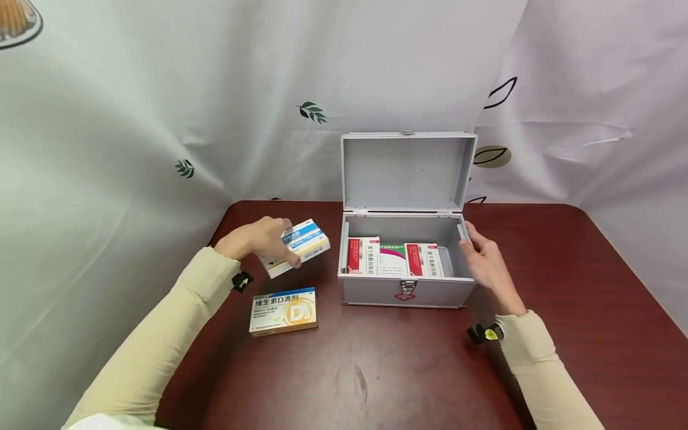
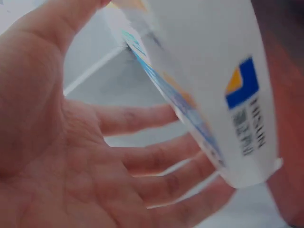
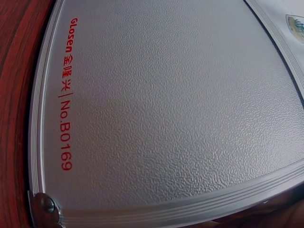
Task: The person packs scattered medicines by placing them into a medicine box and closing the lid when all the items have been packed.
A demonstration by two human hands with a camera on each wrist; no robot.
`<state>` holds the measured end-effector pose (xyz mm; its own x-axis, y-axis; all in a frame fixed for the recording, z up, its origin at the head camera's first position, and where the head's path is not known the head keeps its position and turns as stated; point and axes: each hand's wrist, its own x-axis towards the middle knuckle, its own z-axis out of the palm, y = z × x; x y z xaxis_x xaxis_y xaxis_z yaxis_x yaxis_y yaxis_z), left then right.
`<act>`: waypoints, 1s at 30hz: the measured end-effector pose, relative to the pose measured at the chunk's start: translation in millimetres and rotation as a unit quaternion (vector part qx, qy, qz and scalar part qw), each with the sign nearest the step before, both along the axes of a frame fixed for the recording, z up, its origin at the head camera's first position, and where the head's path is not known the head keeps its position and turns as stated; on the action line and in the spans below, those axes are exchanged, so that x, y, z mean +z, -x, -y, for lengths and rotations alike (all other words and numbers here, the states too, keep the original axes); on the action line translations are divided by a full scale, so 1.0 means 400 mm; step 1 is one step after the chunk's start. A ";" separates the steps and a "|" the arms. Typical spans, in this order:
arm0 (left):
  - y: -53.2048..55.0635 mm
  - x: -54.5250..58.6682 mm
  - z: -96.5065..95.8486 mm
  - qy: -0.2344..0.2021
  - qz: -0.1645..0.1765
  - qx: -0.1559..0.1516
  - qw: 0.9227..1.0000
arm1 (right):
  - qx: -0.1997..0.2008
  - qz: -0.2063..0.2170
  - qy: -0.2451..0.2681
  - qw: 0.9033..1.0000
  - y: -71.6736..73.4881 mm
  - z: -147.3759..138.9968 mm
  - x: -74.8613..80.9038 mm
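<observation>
My left hand (image 1: 257, 237) pinches a white, blue and yellow medicine box (image 1: 307, 240) between thumb and fingers, tilted over the table left of the metal case (image 1: 371, 292). In the left wrist view this box (image 2: 204, 61) shows a blue and yellow logo on one end. Below that hand lies a vitamin D box (image 1: 283, 312). At the case's right wall, my right hand (image 1: 486, 263) grips the rim. The case stands with its lid up, and inside are red and white boxes (image 1: 371, 257) plus a green and white box (image 1: 393, 260) between them.
The raised lid (image 1: 408, 173) stands before a white curtain (image 1: 258, 71) behind the dark red table (image 1: 408, 370). A metal latch (image 1: 408, 287) is on the case's front. The right wrist view shows the case's textured side (image 3: 166, 109) with red lettering.
</observation>
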<state>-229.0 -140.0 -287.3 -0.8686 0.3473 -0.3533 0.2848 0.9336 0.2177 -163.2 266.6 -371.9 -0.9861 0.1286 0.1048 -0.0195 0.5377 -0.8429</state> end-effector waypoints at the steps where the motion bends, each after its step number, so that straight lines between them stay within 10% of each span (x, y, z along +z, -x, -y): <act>1: -0.004 0.013 -0.007 -0.004 0.000 0.002 1.000 | 0.001 0.001 0.000 1.000 0.000 -0.001 0.001; 15: -0.087 0.091 -0.164 -0.110 -0.043 0.114 0.987 | -0.003 -0.001 0.005 1.000 -0.001 -0.001 0.000; 30: -0.062 0.076 -0.339 -0.119 0.007 0.132 0.984 | -0.005 -0.003 0.006 1.000 -0.001 0.000 -0.002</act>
<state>-204.1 -4.2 -256.8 -0.9357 0.1841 -0.3011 0.0342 0.8964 0.4420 -162.9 266.7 -372.7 -0.9841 0.1402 0.1087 -0.0187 0.5274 -0.8494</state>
